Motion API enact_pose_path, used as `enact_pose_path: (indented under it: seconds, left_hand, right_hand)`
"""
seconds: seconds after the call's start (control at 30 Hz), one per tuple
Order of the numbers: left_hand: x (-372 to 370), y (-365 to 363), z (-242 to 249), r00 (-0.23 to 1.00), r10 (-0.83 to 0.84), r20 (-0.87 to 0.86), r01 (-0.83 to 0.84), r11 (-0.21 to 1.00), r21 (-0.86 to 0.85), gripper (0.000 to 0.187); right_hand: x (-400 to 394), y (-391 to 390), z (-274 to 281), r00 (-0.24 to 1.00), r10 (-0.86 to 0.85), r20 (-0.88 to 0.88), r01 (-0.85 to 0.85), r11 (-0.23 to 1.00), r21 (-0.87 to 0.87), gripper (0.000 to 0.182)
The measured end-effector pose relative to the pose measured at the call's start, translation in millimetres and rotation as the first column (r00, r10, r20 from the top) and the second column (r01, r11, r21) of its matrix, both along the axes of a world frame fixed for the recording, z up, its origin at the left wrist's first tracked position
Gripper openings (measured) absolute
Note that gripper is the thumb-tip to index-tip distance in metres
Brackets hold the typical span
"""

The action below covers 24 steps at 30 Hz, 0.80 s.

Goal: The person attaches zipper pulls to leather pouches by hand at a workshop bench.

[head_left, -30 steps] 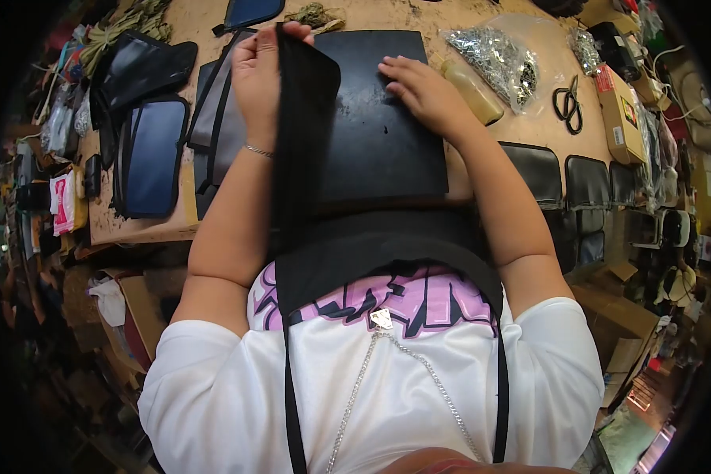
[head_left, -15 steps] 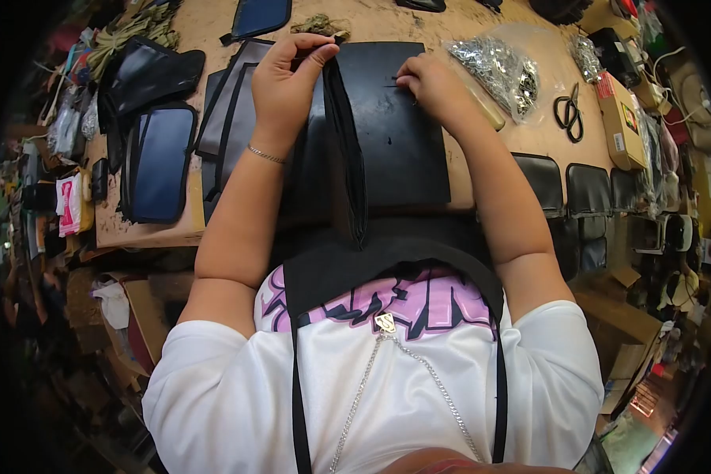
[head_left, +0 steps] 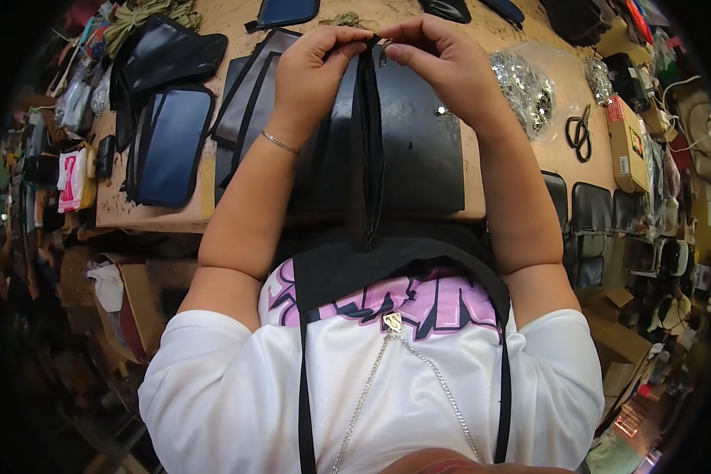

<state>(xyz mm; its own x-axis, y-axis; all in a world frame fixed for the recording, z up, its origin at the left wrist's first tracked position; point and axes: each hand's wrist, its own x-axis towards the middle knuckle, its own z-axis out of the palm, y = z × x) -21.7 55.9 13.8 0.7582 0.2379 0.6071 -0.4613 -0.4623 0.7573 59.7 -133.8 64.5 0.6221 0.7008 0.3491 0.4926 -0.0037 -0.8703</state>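
Observation:
My left hand (head_left: 320, 75) pinches the top end of a long, narrow, folded black piece of material (head_left: 368, 150), which hangs down toward my apron. Right beside it, my right hand (head_left: 450, 71) is closed at the same end. A small silver zipper slider (head_left: 384, 52) shows at its fingertips, touching or very close to the black end; exact contact is hard to make out. Below both hands lies a smooth black board (head_left: 423, 162) on the workbench.
Grey, black-edged panels (head_left: 249, 107) and dark blue panels (head_left: 170, 146) lie to the left. On the right are a plastic bag of silver metal parts (head_left: 525, 91), black-handled scissors (head_left: 579, 136), a cardboard box (head_left: 626, 146) and small black panels (head_left: 591, 207) at the bench edge.
My right hand has left the black board and come leftward to meet my left hand, with the silver slider now visible at its fingertips. The left hand keeps its pinch. The view has shifted slightly.

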Motion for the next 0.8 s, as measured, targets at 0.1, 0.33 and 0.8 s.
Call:
enact_pose_path:
  seconds: [0.1,0.33,0.8]
  left_hand:
    - [-1,-1,4,0.998,-0.031,0.063,0.03,1.0,0.005,0.015]
    - [0,-5,3,0.996,-0.088,-0.019,0.084,0.982,-0.167,0.016]
    - [1,-5,19,0.966,-0.219,-0.139,0.156,0.919,-0.363,0.031]
  right_hand:
    - [-4,8,3,0.996,0.003,-0.093,-0.003,1.0,-0.001,0.026]
    - [-14,17,9,0.979,-0.202,0.027,0.204,0.975,-0.083,0.011]
    - [-12,15,6,0.977,-0.209,0.051,0.211,0.977,-0.036,0.014]
